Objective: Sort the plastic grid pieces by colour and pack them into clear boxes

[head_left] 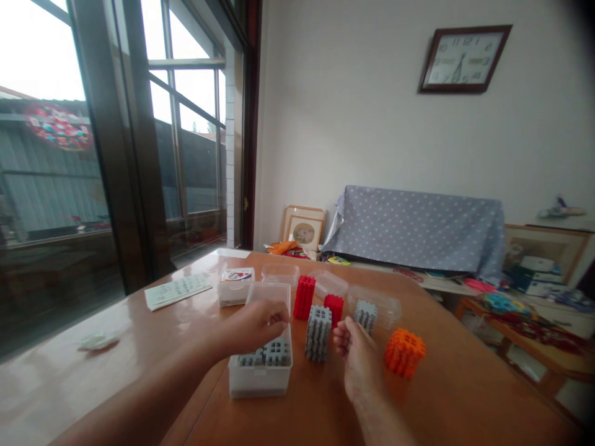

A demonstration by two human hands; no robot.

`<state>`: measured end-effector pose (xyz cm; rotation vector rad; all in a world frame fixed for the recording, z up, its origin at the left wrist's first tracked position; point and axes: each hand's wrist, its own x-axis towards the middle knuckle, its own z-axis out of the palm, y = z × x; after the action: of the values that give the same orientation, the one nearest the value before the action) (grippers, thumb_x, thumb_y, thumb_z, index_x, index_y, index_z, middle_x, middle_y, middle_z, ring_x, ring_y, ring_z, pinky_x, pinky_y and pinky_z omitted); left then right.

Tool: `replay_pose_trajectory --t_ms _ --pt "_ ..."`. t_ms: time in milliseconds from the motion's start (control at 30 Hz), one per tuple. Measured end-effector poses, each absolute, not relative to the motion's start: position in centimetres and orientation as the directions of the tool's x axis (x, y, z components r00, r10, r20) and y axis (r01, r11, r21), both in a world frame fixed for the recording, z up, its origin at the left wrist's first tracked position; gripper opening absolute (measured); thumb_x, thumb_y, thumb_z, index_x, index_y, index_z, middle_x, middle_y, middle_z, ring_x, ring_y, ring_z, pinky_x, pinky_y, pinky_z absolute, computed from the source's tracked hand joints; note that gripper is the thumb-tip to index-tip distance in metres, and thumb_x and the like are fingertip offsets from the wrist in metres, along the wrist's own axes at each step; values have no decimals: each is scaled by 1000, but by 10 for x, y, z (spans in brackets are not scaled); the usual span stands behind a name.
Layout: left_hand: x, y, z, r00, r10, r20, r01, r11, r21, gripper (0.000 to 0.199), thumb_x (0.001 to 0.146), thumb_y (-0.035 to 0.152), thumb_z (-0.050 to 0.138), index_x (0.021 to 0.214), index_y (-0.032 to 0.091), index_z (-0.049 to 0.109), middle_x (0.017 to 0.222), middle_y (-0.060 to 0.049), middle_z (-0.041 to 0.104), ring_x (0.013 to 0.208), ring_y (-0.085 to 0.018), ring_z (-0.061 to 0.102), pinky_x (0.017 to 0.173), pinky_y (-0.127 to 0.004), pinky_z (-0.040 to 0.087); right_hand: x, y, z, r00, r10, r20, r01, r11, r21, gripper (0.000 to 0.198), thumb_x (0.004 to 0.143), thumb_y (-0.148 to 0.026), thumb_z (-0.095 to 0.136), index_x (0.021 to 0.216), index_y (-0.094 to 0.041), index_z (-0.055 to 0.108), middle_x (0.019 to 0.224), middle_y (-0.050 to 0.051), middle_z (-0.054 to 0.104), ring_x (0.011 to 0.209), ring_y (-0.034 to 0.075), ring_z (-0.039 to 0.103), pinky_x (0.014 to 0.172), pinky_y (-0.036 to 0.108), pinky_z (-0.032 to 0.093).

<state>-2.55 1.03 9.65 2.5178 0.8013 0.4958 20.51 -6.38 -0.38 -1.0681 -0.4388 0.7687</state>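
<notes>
My left hand hangs over an open clear plastic box, its fingers curled closed; whatever they may hold is hidden. Grey plastic interlocking pieces lie in stacks inside that box. My right hand is closed too, thumb against the curled fingers, and I cannot make out anything in it. Just left of it, a tall stack of grey interlocking pieces stands on the table. Behind this hand is a shorter grey stack. Two red stacks, one taller and one shorter, stand beyond. An orange stack sits to the right.
Several clear containers, including a long one, lie behind the stacks. A lidded box with a printed label is at the back left, near a sheet with writing. A small crumpled pale item lies on the brown table.
</notes>
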Motion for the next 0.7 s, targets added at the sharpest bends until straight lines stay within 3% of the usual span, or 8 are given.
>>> replay_pose_trajectory --t_ms 100,200,433,700 --pt "-10 12 108 753 588 294 405 -767 498 17 90 27 52 92 18 66 89 -3 69 83 -17 62 77 -29 47 205 -64 -2 674 738 -30 -343 276 -898 34 76 -51 75 83 -17 71 71 1 71 60 13 60 54 24 43" --pt "8 15 116 784 543 302 384 -806 451 17 87 26 57 98 19 68 99 -4 71 92 -20 63 85 -32 47 205 -65 2 679 734 -28 -348 288 -892 34 75 -50 76 82 -17 70 70 1 71 58 13 59 53 24 42" --pt "42 33 111 855 460 240 341 -847 406 44 77 28 71 120 20 64 116 -7 68 104 -24 62 94 -36 47 206 -67 8 682 731 -32 -354 291 -889 32 77 -49 74 83 -17 71 71 1 70 59 12 58 53 23 43" --pt "54 44 111 876 455 160 368 -845 387 41 71 22 69 111 19 62 107 -4 68 94 -22 62 81 -32 48 207 -67 10 683 730 -20 -361 314 -878 35 76 -52 73 82 -17 71 72 2 71 59 12 58 53 23 43"
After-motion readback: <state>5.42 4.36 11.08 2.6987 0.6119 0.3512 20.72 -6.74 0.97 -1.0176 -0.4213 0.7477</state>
